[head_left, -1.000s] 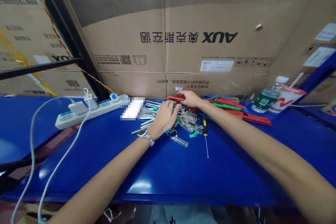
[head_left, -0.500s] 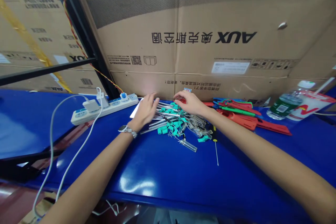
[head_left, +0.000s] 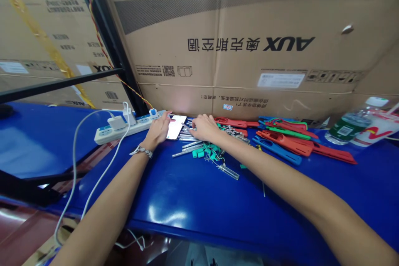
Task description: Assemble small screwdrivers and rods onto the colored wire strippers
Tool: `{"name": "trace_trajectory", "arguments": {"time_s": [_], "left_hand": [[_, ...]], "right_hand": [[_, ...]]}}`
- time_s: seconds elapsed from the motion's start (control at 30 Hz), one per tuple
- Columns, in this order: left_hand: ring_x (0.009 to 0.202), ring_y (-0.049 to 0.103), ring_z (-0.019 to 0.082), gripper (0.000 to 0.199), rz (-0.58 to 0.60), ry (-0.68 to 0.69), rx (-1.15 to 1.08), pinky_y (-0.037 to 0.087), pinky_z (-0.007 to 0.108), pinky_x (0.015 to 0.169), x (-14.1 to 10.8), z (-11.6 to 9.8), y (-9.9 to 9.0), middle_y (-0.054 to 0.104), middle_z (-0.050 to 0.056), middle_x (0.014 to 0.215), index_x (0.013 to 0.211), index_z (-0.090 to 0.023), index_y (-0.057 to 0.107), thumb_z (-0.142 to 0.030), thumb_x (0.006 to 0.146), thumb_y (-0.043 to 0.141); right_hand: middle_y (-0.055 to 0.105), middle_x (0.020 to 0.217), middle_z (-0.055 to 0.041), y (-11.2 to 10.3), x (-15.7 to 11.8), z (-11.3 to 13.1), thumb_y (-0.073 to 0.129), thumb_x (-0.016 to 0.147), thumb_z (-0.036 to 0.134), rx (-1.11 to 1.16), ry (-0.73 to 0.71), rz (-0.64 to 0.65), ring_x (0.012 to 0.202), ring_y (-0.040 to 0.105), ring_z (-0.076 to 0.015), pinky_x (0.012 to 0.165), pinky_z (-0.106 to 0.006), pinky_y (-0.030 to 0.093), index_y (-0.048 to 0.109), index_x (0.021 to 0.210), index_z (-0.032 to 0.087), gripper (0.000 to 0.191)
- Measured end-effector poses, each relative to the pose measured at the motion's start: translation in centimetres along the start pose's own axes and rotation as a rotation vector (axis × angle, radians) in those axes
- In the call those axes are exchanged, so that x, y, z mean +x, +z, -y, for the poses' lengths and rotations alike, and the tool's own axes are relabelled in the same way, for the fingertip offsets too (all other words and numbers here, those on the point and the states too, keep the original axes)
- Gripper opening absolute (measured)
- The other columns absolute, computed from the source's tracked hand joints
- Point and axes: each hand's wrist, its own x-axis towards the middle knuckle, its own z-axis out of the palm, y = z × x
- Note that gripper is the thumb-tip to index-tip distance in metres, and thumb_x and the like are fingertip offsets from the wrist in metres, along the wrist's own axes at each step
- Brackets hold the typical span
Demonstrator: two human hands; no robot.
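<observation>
A phone with a bright white screen (head_left: 176, 127) lies at the back of the blue table. My left hand (head_left: 158, 131) is at its left edge, fingers apart, the index finger reaching over the screen. Just right of the phone, my right hand (head_left: 204, 127) has its fingers pressed together on a thin metal tube (head_left: 187, 126). Beneath and beside that hand is a pile of metal tubes (head_left: 190, 146), green caps (head_left: 199, 152) and clear plastic pieces. One clear tube with wires (head_left: 229, 172) lies at the front of the pile.
A white power strip (head_left: 107, 133) with plugged-in chargers is at the left, by a black metal frame (head_left: 114, 37). Red plastic parts (head_left: 286, 142) and a blue one (head_left: 277, 149) lie at the right, before a bottle (head_left: 346, 126) and a cup (head_left: 374, 133). Cardboard boxes (head_left: 237, 16) stand behind.
My left hand has moved left, uncovering the phone. The right hand has shifted left to the tubes beside the phone. A blue plastic part now shows beyond my right forearm.
</observation>
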Motion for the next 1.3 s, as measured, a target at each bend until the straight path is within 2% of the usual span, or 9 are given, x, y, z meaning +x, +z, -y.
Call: {"name": "trace_trajectory", "arguments": {"time_s": [0.17, 0.33, 0.5, 0.7, 0.8, 0.93, 1.13, 1.3], "left_hand": [[0.128, 0.055, 0.029, 0.052, 0.069, -0.021, 0.234, 0.036, 0.046, 0.112, 0.0, -0.2, -0.2, 0.071, 0.013, 0.123, 0.148, -0.013, 0.042, -0.028, 0.105, 0.017], [0.131, 0.054, 0.03, 0.053, 0.115, -0.032, 0.349, 0.032, 0.047, 0.115, 0.2, -0.7, 0.1, 0.066, 0.016, 0.133, 0.148, -0.012, 0.045, -0.026, 0.104, 0.02], [0.133, 0.05, 0.029, 0.052, 0.055, 0.015, 0.274, 0.032, 0.047, 0.114, 0.0, -1.4, -0.4, 0.062, 0.012, 0.14, 0.148, -0.012, 0.043, -0.024, 0.103, 0.02], [0.125, 0.053, 0.03, 0.05, 0.056, 0.032, 0.265, 0.034, 0.044, 0.109, -0.4, -2.3, -0.8, 0.066, 0.013, 0.132, 0.144, -0.011, 0.047, -0.023, 0.104, 0.019], [0.125, 0.054, 0.031, 0.051, 0.072, 0.015, 0.331, 0.035, 0.045, 0.108, -0.4, -2.1, -0.3, 0.067, 0.014, 0.128, 0.144, -0.013, 0.048, -0.024, 0.104, 0.019], [0.123, 0.055, 0.034, 0.051, 0.095, 0.009, 0.368, 0.035, 0.05, 0.107, -0.4, -1.3, 0.2, 0.068, 0.014, 0.122, 0.14, -0.016, 0.053, -0.028, 0.103, 0.02], [0.121, 0.055, 0.031, 0.053, 0.025, 0.062, 0.292, 0.033, 0.045, 0.109, -0.3, -1.5, -0.1, 0.067, 0.014, 0.127, 0.141, -0.015, 0.051, -0.029, 0.104, 0.016], [0.122, 0.054, 0.035, 0.051, 0.039, 0.056, 0.293, 0.034, 0.052, 0.108, -0.5, -2.1, -0.3, 0.065, 0.017, 0.128, 0.132, -0.011, 0.056, -0.028, 0.102, 0.018]], "right_hand": [[0.073, 0.11, -0.0164, 0.1, -0.4, 0.0, 0.061, 0.09, 0.027, -0.061, 0.025, 0.035, 0.109, 0.061, -0.0306, 0.092, -0.041, 0.038, 0.076, 0.098, 0.015, 0.02], [0.072, 0.112, -0.0169, 0.2, -1.1, -0.5, 0.061, 0.091, 0.03, -0.088, 0.043, 0.014, 0.109, 0.06, -0.0307, 0.091, -0.041, 0.038, 0.076, 0.099, 0.014, 0.023], [0.072, 0.113, -0.0152, 0.1, -1.4, -0.7, 0.062, 0.09, 0.034, -0.08, 0.049, -0.013, 0.109, 0.06, -0.0302, 0.09, -0.041, 0.038, 0.074, 0.107, 0.015, 0.028], [0.072, 0.114, -0.0153, -0.4, -2.3, -0.9, 0.063, 0.09, 0.032, -0.101, 0.055, -0.041, 0.109, 0.061, -0.0301, 0.09, -0.04, 0.038, 0.074, 0.103, 0.014, 0.025], [0.072, 0.115, -0.015, -0.5, -2.6, -0.9, 0.062, 0.09, 0.028, -0.109, 0.061, -0.047, 0.11, 0.061, -0.0299, 0.091, -0.039, 0.038, 0.075, 0.102, 0.015, 0.022], [0.071, 0.117, -0.0152, -0.4, -2.7, -0.9, 0.061, 0.091, 0.03, -0.108, 0.074, -0.054, 0.11, 0.061, -0.03, 0.091, -0.04, 0.038, 0.074, 0.104, 0.015, 0.023], [0.071, 0.113, -0.0144, -0.8, -3.7, -1.1, 0.059, 0.093, 0.041, -0.063, 0.09, -0.121, 0.109, 0.061, -0.0301, 0.091, -0.041, 0.038, 0.071, 0.109, 0.016, 0.031], [0.071, 0.111, -0.0138, -1.2, -4.6, -1.5, 0.059, 0.093, 0.037, -0.035, 0.098, -0.153, 0.107, 0.061, -0.0291, 0.09, -0.04, 0.038, 0.07, 0.106, 0.017, 0.027]]}}
